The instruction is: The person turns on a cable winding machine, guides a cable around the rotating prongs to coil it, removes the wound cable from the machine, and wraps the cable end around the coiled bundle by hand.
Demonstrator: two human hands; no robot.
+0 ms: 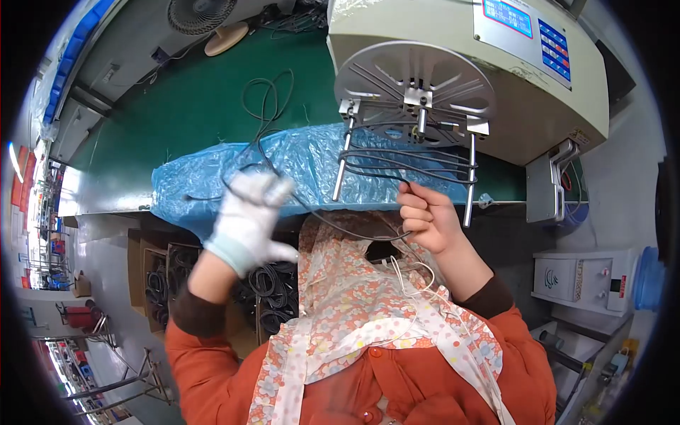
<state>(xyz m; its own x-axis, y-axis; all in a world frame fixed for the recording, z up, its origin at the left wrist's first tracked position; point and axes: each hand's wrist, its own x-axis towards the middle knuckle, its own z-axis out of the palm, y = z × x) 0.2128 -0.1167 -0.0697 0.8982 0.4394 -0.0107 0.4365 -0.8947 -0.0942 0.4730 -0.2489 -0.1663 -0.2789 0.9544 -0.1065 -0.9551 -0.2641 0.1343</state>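
My right hand (pixel 429 218) is bare and pinches a black cable (pixel 354 231) just below the winding machine's rods. From there the cable runs up into several loops wound around the metal rods (pixel 472 170) of a round slotted plate (pixel 453 78). A slack length sags left, past my apron, toward my left hand (pixel 249 216), which wears a white glove. That hand is smeared by motion; its thumb points out to the right, and whether its fingers grip the cable is not clear. More loose cable curls on the table beyond the glove.
Blue plastic sheeting (pixel 304 163) covers the front of the green table (pixel 184 106). The winding machine (pixel 453 28) with its display stands at the back right, a fan (pixel 225 39) at the back left. Below the table edge, cardboard boxes (pixel 138 276) hold coiled cables (pixel 275 287).
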